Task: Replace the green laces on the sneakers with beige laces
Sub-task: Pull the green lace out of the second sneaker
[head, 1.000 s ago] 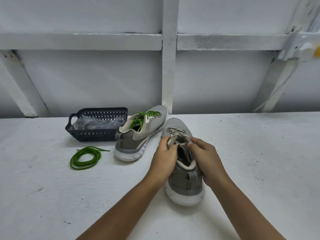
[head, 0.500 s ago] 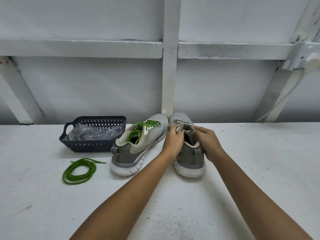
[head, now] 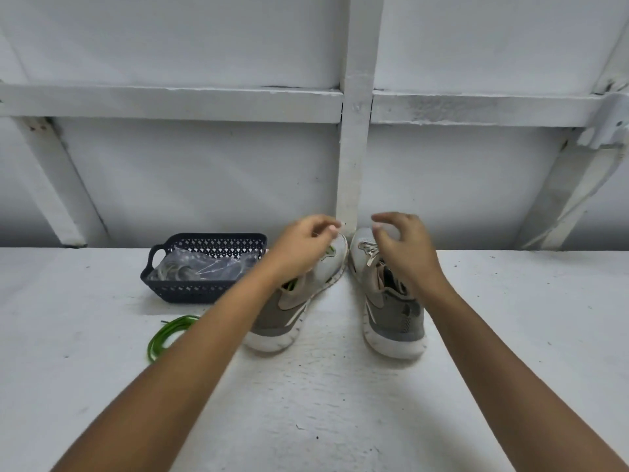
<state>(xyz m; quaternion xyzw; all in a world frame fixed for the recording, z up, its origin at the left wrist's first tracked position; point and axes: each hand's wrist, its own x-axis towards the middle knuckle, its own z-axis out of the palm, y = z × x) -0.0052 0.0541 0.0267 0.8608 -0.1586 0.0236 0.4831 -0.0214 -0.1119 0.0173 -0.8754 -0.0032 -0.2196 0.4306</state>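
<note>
1. We see the left hand (head: 303,248) at the middle of the frame, raised over the toe of the green-laced sneaker (head: 292,311). Its fingers are loosely curled with the tips close together, gripping nothing we can make out.
2. The right hand (head: 406,248) hovers just to its right, over the beige-laced sneaker (head: 394,315), with its fingers bent and spread, touching nothing.
3. Both sneakers stand upright on the white table (head: 340,403), toes toward the wall and nearly touching.
4. A loose green lace (head: 166,335) lies coiled left of centre, partly hidden by the left forearm.
5. Above it in the frame, a dark basket (head: 200,294) holds a clear plastic bag (head: 211,265).
</note>
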